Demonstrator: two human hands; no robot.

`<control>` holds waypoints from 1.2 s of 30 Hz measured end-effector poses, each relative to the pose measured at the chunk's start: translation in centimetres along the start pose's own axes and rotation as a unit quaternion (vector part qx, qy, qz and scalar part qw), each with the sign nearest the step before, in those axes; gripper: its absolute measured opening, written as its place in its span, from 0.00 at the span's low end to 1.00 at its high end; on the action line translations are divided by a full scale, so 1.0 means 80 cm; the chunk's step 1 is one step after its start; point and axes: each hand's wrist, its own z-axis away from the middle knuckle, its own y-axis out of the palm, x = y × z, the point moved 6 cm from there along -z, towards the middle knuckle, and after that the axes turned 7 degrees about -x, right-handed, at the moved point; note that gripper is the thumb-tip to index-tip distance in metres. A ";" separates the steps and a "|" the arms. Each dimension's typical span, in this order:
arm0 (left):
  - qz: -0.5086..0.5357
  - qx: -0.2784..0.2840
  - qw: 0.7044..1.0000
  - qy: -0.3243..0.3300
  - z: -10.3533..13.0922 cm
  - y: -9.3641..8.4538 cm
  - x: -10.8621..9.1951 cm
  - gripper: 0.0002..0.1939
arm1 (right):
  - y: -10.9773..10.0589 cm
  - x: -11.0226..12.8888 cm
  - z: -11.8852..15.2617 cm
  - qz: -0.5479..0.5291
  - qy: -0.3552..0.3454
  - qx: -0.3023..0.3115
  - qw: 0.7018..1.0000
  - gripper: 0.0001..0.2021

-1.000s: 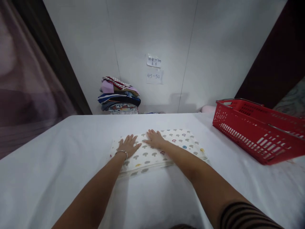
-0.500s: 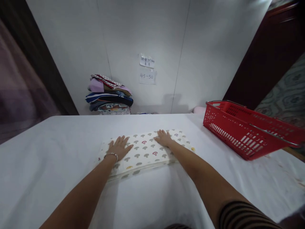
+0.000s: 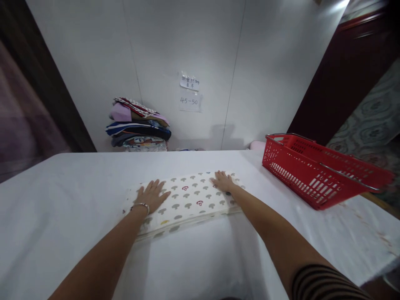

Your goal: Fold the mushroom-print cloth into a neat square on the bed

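Observation:
A folded white cloth [image 3: 187,198] printed with grey, red and yellow mushrooms lies in layers across the middle of the white-covered table [image 3: 200,258]. On its left part my left hand [image 3: 151,196] rests flat with fingers spread; a bracelet circles that wrist. My right hand [image 3: 223,181] lies palm down near the cloth's far right end, its fingers also apart. Neither hand grasps anything. The palms hide parts of the print beneath them.
A red plastic basket [image 3: 300,168] with metal handles stands on the table's right side. Beyond the far edge rises a stack of folded clothes [image 3: 139,125] against the white wall [image 3: 193,37]. Two paper notes [image 3: 190,102] are taped there.
My right hand has slid to the right over the cloth, toward its right end. My left hand stays on the left part. The whole view has shifted slightly.

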 end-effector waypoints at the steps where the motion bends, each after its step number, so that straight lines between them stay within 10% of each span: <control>1: 0.000 0.001 1.000 -0.001 0.000 0.000 0.000 0.37 | -0.003 -0.006 0.001 0.006 0.007 -0.007 1.000 0.35; 8: -0.010 0.006 1.000 -0.001 0.000 -0.001 -0.001 0.37 | 0.003 -0.051 0.014 0.035 0.066 -0.025 0.997 0.36; 36: 0.029 0.028 0.999 -0.002 0.003 -0.008 -0.007 0.37 | 0.000 -0.039 0.070 0.085 0.021 -0.025 0.996 0.31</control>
